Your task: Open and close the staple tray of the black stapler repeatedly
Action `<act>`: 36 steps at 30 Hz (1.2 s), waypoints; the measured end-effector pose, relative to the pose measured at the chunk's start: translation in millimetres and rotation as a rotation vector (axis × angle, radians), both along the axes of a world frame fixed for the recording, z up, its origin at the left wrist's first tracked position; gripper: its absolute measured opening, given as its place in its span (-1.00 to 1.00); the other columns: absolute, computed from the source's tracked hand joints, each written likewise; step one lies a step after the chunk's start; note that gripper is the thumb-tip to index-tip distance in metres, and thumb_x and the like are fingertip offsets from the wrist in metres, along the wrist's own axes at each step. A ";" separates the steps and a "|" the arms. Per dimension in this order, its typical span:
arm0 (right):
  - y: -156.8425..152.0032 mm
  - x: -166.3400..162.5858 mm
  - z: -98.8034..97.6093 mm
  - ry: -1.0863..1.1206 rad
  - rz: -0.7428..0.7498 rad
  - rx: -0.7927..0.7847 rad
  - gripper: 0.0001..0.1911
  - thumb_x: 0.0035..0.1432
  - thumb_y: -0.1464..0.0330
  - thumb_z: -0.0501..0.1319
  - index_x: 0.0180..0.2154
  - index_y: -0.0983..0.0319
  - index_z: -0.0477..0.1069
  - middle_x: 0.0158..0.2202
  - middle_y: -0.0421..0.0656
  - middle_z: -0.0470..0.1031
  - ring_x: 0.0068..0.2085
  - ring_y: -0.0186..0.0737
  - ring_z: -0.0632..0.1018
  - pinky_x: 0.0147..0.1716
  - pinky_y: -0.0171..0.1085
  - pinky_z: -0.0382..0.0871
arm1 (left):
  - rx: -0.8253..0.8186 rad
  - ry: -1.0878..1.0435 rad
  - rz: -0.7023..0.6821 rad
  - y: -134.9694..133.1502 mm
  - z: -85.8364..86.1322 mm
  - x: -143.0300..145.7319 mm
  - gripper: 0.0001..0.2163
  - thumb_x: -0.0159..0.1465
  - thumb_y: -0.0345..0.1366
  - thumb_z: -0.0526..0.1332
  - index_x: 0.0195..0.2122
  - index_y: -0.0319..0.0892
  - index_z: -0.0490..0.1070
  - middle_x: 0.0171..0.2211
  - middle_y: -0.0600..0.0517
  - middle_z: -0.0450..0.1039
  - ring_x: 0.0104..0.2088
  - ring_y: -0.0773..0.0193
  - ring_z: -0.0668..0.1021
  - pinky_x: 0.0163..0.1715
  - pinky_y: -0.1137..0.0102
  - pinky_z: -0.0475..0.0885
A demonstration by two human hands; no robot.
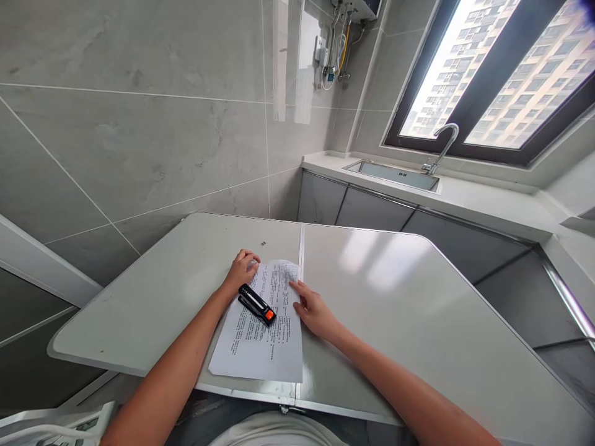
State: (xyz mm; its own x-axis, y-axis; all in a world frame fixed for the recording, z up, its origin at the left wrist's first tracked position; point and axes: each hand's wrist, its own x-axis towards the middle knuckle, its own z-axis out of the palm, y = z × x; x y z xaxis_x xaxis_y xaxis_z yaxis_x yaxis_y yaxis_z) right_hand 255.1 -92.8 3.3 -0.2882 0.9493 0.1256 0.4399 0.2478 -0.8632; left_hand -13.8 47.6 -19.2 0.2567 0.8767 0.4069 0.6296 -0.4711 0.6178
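Printed paper [251, 365] lies on the table with dense lines of text, its top right part slightly raised. A black stapler [253, 301] with an orange end rests slantwise on it. My left hand [242, 272] is at the top left corner of the paper, its fingers curled over the corner. On the right edge of the paper, my right hand [316, 311] lies with its fingertips touching the sheet and the thumb apart from the fingers. Whether the paper is one sheet or a stack I cannot tell.
The pale folding table [362, 322] has a seam down its middle. Small dark bits [263, 243] lie beyond the paper. A counter with a sink [395, 175] and a faucet [444, 148] runs under the window. A tiled wall [139, 136] rises at the left.
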 end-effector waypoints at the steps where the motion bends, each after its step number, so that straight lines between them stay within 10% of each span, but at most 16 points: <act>1: -0.8 2.3 0.7 -0.007 -0.021 -0.004 -0.34 0.19 0.50 0.09 0.32 0.14 0.32 0.19 -0.04 0.40 -0.26 -0.24 0.45 -0.15 -0.15 0.43 | 0.003 0.009 -0.002 -0.8 0.5 0.4 -0.87 0.32 -0.37 0.17 -0.20 -0.10 0.51 -0.09 -0.04 0.36 -0.02 0.14 0.49 0.13 0.12 0.41; 10: 8.4 40.9 7.9 -0.054 -0.128 -0.068 -0.31 0.05 0.52 0.08 0.25 0.23 0.41 -0.08 -0.11 0.52 -0.30 -0.23 0.44 -0.19 -0.18 0.40 | 0.020 0.002 -0.025 -7.9 6.9 2.4 -0.83 0.33 -0.39 0.15 -0.20 -0.09 0.54 -0.12 -0.04 0.44 -0.04 0.13 0.48 0.09 0.13 0.42; 19: 22.6 81.2 5.5 -0.053 -0.259 -0.278 -0.29 0.00 0.49 0.18 0.24 0.29 0.42 -0.41 -0.20 0.47 -0.37 -0.19 0.47 -0.32 -0.22 0.36 | -0.131 0.066 -0.439 -30.8 30.2 11.6 -0.80 0.35 -0.36 0.13 -0.12 -0.08 0.54 -0.13 -0.02 0.52 -0.12 0.19 0.54 -0.04 0.26 0.46; 26: 22.5 82.7 -3.1 -0.299 -0.281 -0.046 -0.53 0.00 0.49 0.30 0.00 0.20 0.60 0.16 0.04 0.39 -0.26 -0.18 0.52 -0.23 -0.17 0.39 | -0.192 0.150 -0.508 -38.1 35.2 14.3 -0.80 0.36 -0.14 0.22 -0.10 -0.08 0.53 -0.15 -0.03 0.49 -0.20 0.19 0.50 -0.08 0.25 0.45; 30: 15.9 66.5 5.8 -0.248 -0.406 0.173 -0.79 0.28 0.37 0.17 -0.13 0.16 0.57 0.00 -0.01 0.42 -0.23 -0.15 0.50 -0.19 -0.13 0.39 | -0.251 0.164 -0.575 -41.9 36.9 18.8 -0.68 0.27 0.01 0.34 -0.11 -0.10 0.51 -0.19 -0.03 0.46 -0.23 0.18 0.47 -0.21 0.31 0.44; 36: 1.2 23.2 9.8 -0.121 -0.092 0.240 -0.60 0.22 0.16 0.36 0.05 0.11 0.44 -0.03 -0.07 0.45 -0.02 -0.06 0.48 -0.04 -0.12 0.40 | -0.156 0.235 -0.559 -39.7 34.2 22.9 -0.67 0.28 0.04 0.33 -0.11 -0.08 0.50 -0.11 -0.06 0.50 -0.06 0.06 0.47 0.06 0.18 0.37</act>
